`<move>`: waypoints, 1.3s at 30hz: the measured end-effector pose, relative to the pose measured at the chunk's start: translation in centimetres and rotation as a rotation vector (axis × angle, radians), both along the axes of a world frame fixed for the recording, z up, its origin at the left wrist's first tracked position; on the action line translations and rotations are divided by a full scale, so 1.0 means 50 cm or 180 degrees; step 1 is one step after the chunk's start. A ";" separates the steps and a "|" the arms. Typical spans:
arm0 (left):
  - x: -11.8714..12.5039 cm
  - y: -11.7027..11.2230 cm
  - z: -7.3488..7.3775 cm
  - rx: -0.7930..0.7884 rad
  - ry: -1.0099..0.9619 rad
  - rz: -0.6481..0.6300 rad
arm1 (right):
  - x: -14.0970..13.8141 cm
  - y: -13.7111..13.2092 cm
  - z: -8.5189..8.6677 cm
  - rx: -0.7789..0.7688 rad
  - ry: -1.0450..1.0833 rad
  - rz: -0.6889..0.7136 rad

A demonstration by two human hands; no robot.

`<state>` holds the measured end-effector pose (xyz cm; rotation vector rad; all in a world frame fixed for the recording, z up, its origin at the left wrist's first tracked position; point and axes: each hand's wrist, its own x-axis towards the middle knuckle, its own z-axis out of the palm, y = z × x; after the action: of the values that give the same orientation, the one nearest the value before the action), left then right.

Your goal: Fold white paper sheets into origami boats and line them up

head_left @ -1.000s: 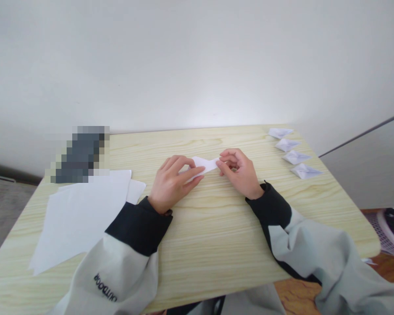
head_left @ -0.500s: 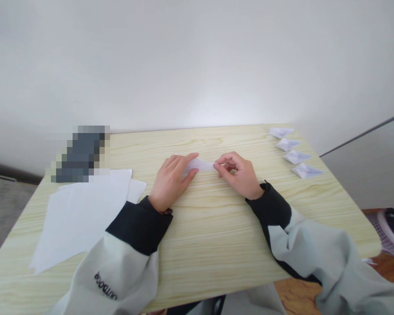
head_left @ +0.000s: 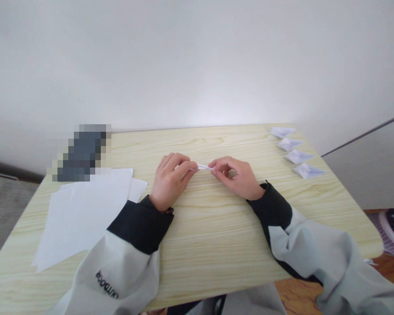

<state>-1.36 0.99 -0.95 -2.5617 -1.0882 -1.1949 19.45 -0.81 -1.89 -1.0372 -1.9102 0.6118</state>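
A narrow folded white paper [head_left: 203,166] stretches between my two hands above the middle of the table. My left hand [head_left: 172,180] is closed on its left end, pinching it between thumb and fingers and hiding that part. At the other end, the thumb and index fingertips of my right hand [head_left: 237,176] grip the thin tip. Several finished-looking folded paper shapes, pointed and boat-like, lie in a column at the far right; the nearest folded paper shape [head_left: 307,171] is the closest of them to my right hand.
White paper sheets [head_left: 85,214] lie stacked at the left of the wooden table [head_left: 210,245]. Behind them is a dark, pixelated object [head_left: 82,153]. A wall [head_left: 197,65] borders the table's far edge. A pale purple basket [head_left: 389,236] stands on the floor at the right.
The folded paper has turned from showing its wide face to a narrow edge. My left fingers have closed over its left end; my right hand has shifted slightly.
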 end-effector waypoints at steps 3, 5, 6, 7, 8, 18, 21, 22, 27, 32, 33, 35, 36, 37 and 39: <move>0.000 0.000 0.000 0.0008 -0.0002 0.0020 | 0.000 0.001 0.000 0.0075 -0.0024 0.0022; 0.000 -0.001 0.000 -0.0016 0.0032 0.0035 | 0.000 0.002 -0.001 0.0111 -0.0022 -0.0027; 0.000 -0.001 0.000 -0.0035 0.0050 0.0014 | 0.000 0.003 -0.001 0.0134 -0.0021 -0.0045; 0.000 -0.002 -0.001 -0.0058 0.0063 -0.0013 | 0.000 0.003 -0.002 0.0161 -0.0018 -0.0052; 0.000 -0.002 -0.001 -0.0085 0.0067 -0.0040 | 0.001 0.004 -0.003 0.0183 -0.0018 -0.0042; 0.001 -0.003 -0.001 -0.0076 0.0053 -0.0126 | 0.002 0.002 -0.006 0.0304 0.0075 -0.0065; 0.002 -0.004 0.000 -0.0035 0.0072 -0.0209 | 0.002 0.002 -0.005 0.0245 0.0017 -0.0101; 0.003 -0.004 0.000 -0.0057 0.0076 -0.0232 | 0.002 0.002 -0.005 0.0231 0.0007 -0.0123; 0.002 -0.007 0.000 -0.0167 0.0132 -0.0296 | 0.001 0.003 -0.005 0.0244 -0.0004 -0.0051; 0.002 -0.006 -0.002 -0.0283 0.0201 -0.0412 | 0.000 0.003 -0.003 0.0190 -0.0050 -0.0001; 0.002 -0.006 -0.003 -0.0272 0.0209 -0.0414 | 0.000 0.003 -0.003 0.0214 -0.0069 0.0013; 0.002 -0.006 -0.004 -0.0224 0.0198 -0.0386 | 0.000 0.002 -0.003 0.0290 -0.0062 -0.0012; 0.002 -0.006 -0.004 -0.0211 0.0168 -0.0368 | 0.000 0.003 -0.004 0.0341 -0.0029 -0.0041; 0.002 -0.007 -0.005 -0.0218 0.0127 -0.0356 | 0.001 0.003 -0.005 0.0398 0.0012 -0.0069; 0.002 -0.008 -0.005 -0.0311 0.0040 -0.0329 | 0.002 0.005 -0.007 0.0560 0.0062 -0.0149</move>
<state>-1.27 0.58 -1.20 -2.7261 -1.0485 -1.1740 19.56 -0.57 -2.25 -0.9571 -1.8805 0.4174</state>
